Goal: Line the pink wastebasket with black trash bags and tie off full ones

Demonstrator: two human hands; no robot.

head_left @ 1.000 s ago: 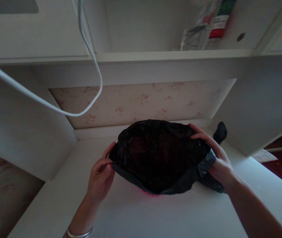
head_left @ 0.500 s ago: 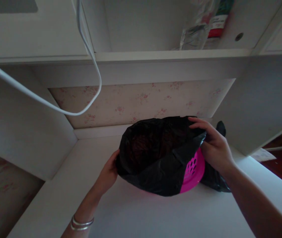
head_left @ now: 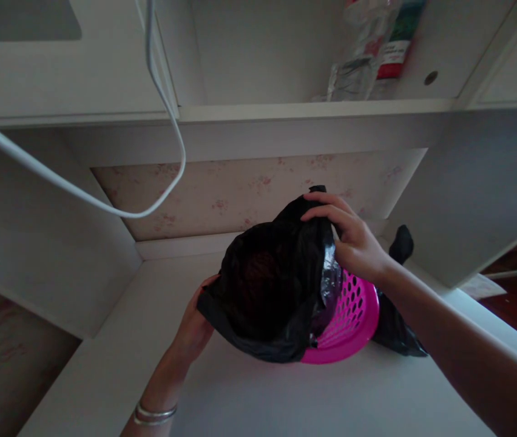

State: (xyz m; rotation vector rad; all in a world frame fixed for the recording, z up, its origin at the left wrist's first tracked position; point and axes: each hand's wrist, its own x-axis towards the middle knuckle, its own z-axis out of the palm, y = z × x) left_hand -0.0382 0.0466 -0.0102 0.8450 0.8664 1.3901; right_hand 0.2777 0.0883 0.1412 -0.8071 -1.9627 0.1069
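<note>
A black plastic trash bag [head_left: 258, 328] lines a bright pink perforated basket [head_left: 354, 318], its mouth gaping toward me. The basket's right side and rim show bare, while the bag covers the left side. My left hand [head_left: 197, 321] grips the bag at the left rim, with its fingers partly hidden behind it. At the bag's far right edge, my right hand [head_left: 349, 233] pinches the plastic, fingers over the top and thumb underneath. The bag's edge is pulled up and inward there. A second black bag [head_left: 397, 331] lies behind the basket on the right.
The basket rests on a white surface [head_left: 240, 400] between white side panels. A white cable [head_left: 176, 176] hangs at the left. Overhead, a shelf [head_left: 286, 112] holds clear plastic bottles [head_left: 354, 73] and a bottle with a red and green label [head_left: 397, 54].
My right hand has moved left and up, drawing the bag's right edge off the basket rim, so more pink shows. My left hand stays at the left rim.
</note>
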